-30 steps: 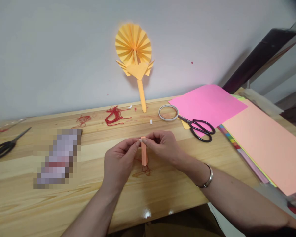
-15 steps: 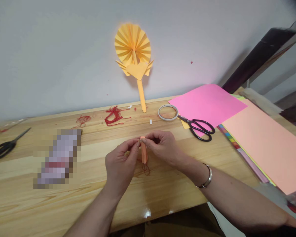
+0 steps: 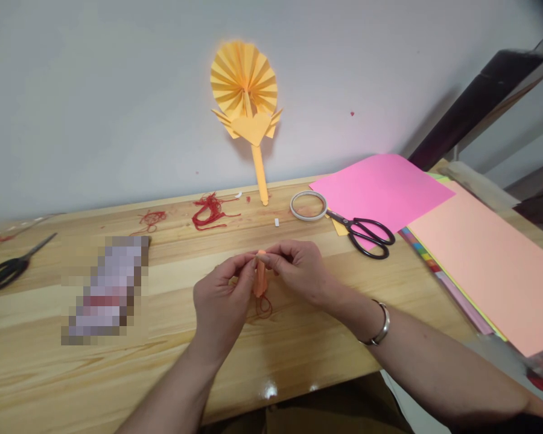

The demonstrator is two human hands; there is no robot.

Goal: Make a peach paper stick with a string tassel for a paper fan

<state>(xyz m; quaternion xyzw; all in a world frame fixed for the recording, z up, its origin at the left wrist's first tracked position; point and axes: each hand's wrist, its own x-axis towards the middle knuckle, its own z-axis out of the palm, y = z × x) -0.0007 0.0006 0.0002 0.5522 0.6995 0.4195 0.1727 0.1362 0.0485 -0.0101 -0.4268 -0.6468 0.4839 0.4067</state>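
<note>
A narrow folded strip of orange paper (image 3: 261,280) stands between my two hands near the middle of the table, its top end pinched by both. My left hand (image 3: 228,289) grips it from the left with thumb and forefinger. From the right, my right hand (image 3: 298,268) pinches the same end, thumb across the front. A loop of thin red thread (image 3: 265,307) hangs or lies at the lower end of the paper. The fingertips partly cover the paper's top.
Behind, a yellow paper fan (image 3: 244,78) leans on the wall. Red thread (image 3: 209,211), a tape roll (image 3: 308,206), black scissors (image 3: 371,237), pink paper (image 3: 380,187) and peach paper (image 3: 489,259) surround the hands. Far left are other scissors (image 3: 6,273) and a blurred object (image 3: 113,280).
The lower end of the orange paper has swung slightly left and turned, and the red thread loop has shifted left with it. Both hands keep nearly the same place and pinch.
</note>
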